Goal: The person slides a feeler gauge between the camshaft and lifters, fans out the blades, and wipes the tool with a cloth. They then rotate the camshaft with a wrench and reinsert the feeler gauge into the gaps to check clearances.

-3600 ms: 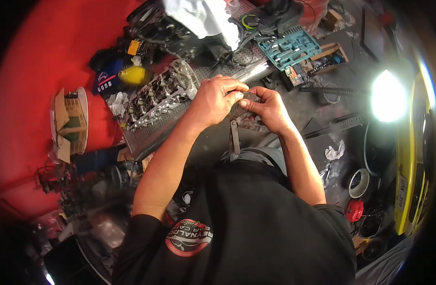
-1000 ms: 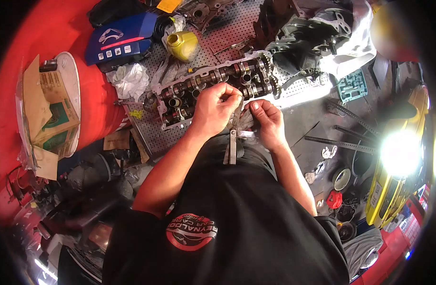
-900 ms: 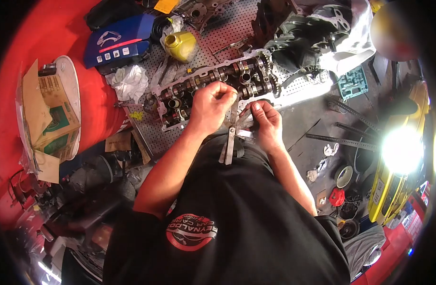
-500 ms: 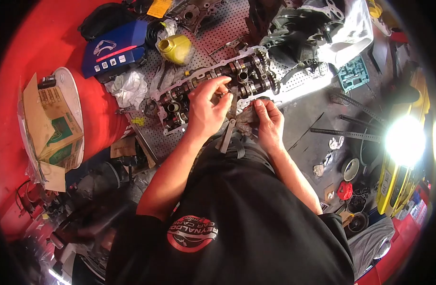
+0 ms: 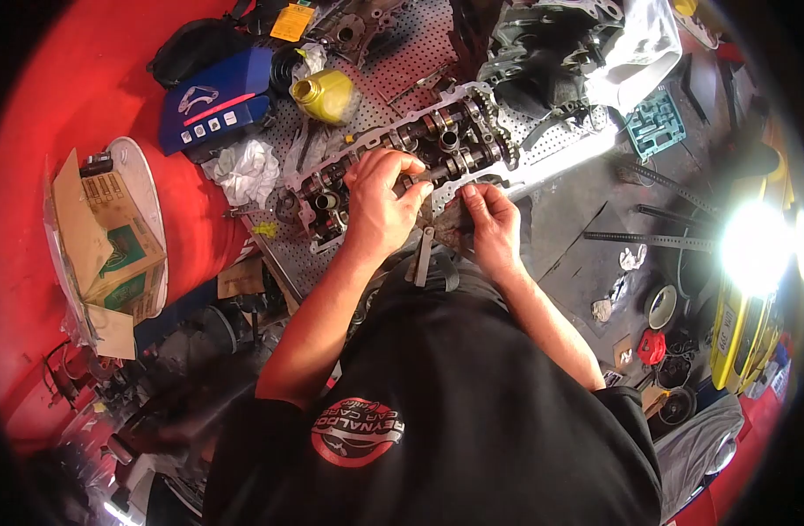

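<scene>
An engine cylinder head (image 5: 450,162) with camshafts and a gear at its right end lies on the perforated metal bench (image 5: 424,44). My left hand (image 5: 384,197) is over its near edge, thumb and fingers curled round a small dark part. Just to the right, my right hand (image 5: 494,223) pinches the edge of a dirty, brownish rag or sheet (image 5: 453,223) between thumb and fingers. A flat metal strip tool (image 5: 424,254) hangs between the hands, close to my waist; its upper end is hard to make out.
A yellow bottle (image 5: 325,96), crumpled white paper (image 5: 247,171) and a blue box (image 5: 218,105) are at the upper left. A large dark engine casting (image 5: 542,61) stands at the back. A teal tool case (image 5: 656,125) and a bright lamp (image 5: 757,248) are to the right.
My left hand's fingers have closed further and come down a little round the dark part. The view has shifted slightly; my right hand keeps its pinch.
</scene>
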Tool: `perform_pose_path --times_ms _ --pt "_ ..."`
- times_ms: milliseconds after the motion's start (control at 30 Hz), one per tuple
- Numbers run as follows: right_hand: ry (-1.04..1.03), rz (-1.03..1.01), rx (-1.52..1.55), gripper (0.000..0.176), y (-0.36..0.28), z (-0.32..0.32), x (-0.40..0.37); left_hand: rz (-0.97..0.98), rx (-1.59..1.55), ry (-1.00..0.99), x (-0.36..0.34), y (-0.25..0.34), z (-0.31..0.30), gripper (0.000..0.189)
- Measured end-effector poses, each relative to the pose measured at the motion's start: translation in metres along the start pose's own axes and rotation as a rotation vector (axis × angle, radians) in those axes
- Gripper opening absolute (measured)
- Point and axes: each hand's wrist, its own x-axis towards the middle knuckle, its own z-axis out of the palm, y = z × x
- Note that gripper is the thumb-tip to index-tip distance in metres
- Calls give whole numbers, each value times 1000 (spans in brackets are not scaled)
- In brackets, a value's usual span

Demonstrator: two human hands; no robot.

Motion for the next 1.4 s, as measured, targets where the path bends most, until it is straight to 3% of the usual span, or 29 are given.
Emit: perform_pose_path --times_ms 267,367,500,633,700,800,933,1033,1067,1167,1233,1300,1367,1400 --pt "31 15 -22 23 4 -2 -6 95 57 2 0 6 2 22" --pt "41 16 5 24 7 -2 -6 -242 -300 -194 1 10 -3 15" --pt "85 -59 59 24 14 -2 -8 -461 -746 -200 3 -19 4 13" --pt "107 -125 5 24 22 -3 -9 -500 -740 -208 10 -22 8 13" --pt "113 -44 143 24 19 0 -12 -538 -755 -187 14 -25 14 13" --pt "149 44 263 23 22 -2 -14 -476 -580 -127 9 -29 26 15" --pt "201 59 323 20 29 -5 -14 -585 -567 -29 3 -31 35 21" --pt "246 82 397 18 23 -9 -13 -378 -365 124 -2 -17 40 35" --pt "205 27 421 18 31 -19 -8 -261 -176 195 -7 -21 44 53" --pt "186 33 513 18 19 -19 -7 -567 -611 148 -24 -1 42 63" --pt "166 59 595 17 24 -22 -4 -645 -457 -56 -32 -13 45 68" --pt "116 108 662 16 24 -24 -3 -479 -100 -222 -23 -24 38 72" --pt "88 127 680 16 27 -27 1 -187 225 -202 -11 -20 30 80" --pt "72 140 685 15 27 -29 0 -141 259 -208 -6 -10 26 85"
